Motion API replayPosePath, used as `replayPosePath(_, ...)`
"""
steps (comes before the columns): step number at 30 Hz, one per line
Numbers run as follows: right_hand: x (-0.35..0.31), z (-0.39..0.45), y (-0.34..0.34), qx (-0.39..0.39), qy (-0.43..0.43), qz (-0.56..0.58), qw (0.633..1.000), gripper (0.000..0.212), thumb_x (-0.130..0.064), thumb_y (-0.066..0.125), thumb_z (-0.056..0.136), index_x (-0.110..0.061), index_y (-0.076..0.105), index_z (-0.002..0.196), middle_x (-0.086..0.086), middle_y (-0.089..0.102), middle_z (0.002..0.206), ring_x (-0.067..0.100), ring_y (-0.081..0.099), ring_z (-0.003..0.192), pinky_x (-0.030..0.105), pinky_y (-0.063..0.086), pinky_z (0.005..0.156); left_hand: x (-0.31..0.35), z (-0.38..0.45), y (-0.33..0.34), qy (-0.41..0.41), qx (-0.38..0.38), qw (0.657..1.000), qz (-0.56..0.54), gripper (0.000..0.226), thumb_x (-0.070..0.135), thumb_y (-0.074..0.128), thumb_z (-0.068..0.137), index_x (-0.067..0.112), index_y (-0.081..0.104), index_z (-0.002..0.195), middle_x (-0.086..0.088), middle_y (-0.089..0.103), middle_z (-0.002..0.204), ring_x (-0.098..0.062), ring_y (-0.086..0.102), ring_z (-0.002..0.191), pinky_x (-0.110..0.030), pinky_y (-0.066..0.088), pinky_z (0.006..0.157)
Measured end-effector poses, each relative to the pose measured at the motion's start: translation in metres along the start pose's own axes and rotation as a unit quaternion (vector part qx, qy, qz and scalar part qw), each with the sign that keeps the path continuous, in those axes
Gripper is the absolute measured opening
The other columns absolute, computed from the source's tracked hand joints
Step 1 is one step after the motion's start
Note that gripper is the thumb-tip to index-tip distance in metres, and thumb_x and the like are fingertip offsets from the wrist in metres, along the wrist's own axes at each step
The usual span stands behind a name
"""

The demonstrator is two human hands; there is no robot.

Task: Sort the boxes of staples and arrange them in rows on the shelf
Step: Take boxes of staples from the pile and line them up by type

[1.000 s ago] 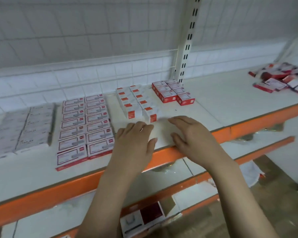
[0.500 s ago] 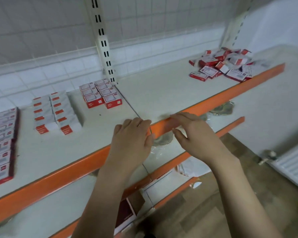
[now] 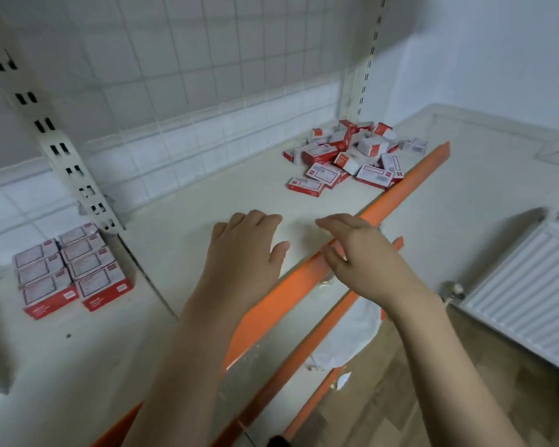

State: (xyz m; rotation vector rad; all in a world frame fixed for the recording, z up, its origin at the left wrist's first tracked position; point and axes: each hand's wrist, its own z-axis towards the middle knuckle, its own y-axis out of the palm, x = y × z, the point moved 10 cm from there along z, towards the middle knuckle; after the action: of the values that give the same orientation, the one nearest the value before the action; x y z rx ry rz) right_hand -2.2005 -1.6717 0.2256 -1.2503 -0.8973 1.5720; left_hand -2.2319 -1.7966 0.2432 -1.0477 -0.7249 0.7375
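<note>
Both hands out over the shelf (image 3: 181,201), palms down, holding nothing. Left hand (image 3: 244,250) sits above the white shelf top just inside the orange front edge (image 3: 397,201), fingers loosely bent & close together, thumb out to the right; can't tell if it touches the surface. Right hand (image 3: 362,256) is over the front edge itself, fingers fairly straight & pointing left, thumb tucked underneath, nothing pinched. The two hands are near each other but apart.

Unsorted staple boxes (image 3: 352,156): a loose red-and-white heap at the far right end of the shelf, near the back-right corner & running up to the front edge. Boxes lie at all angles, some flat w/ label up, some on edge, some piled on others. Well apart from both hands.

Sorted staple boxes (image 3: 71,269): a tidy block on the left shelf section, just left of the slotted upright (image 3: 58,150), 2 columns side by side, boxes touching, labels up, red fronts facing the front edge. More may run off-frame; can't tell.

Wire grid back panel (image 3: 207,59) behind the shelf. Lower shelf (image 3: 304,359) w/ orange edge below. White radiator (image 3: 526,291) at right, on the wall.
</note>
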Motion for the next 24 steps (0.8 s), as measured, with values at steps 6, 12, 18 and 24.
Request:
replayPosePath(6,0.037,0.024,-0.002,0.005,0.029,-0.013,0.999,0.045,-0.019,0.048,0.093,-0.014,0.042,0.138,0.0,0.047,0.137,0.019,0.041,0.127,0.026,0.032,0.1,0.009,0.063,0.023,0.038,-0.042,0.998,0.027,0.048,0.038,0.041,0.096,0.02,0.035,0.14,0.001,0.044,0.138,-0.022,0.04,0.124,-0.034,0.03,0.098)
replayPosePath(12,0.07,0.047,-0.003,0.002,0.036,-0.007,0.999,0.046,-0.018,0.048,0.092,-0.014,0.042,0.138,0.0,0.047,0.137,0.02,0.041,0.126,0.03,0.034,0.104,0.012,0.132,0.068,0.055,-0.131,0.99,0.012,0.047,0.02,0.045,0.094,0.013,0.037,0.139,-0.006,0.047,0.134,-0.023,0.045,0.12,-0.035,0.038,0.099)
replayPosePath(18,0.107,0.056,-0.007,-0.002,0.035,-0.012,0.999,0.046,-0.018,0.05,0.091,-0.013,0.045,0.136,0.002,0.05,0.133,0.023,0.045,0.124,0.036,0.037,0.104,0.008,0.184,0.115,0.028,-0.192,0.981,-0.013,0.041,0.014,0.05,0.09,0.012,0.045,0.131,-0.008,0.055,0.121,-0.023,0.056,0.106,-0.03,0.049,0.087)
replayPosePath(24,0.135,0.057,-0.01,-0.003,0.035,-0.02,0.999,0.046,-0.019,0.049,0.091,-0.014,0.043,0.137,0.0,0.049,0.133,0.022,0.045,0.122,0.033,0.038,0.102,0.001,0.2,0.14,0.023,-0.215,0.976,0.013,0.034,0.019,0.049,0.087,0.012,0.054,0.12,-0.007,0.055,0.104,-0.019,0.055,0.094,-0.028,0.047,0.075)
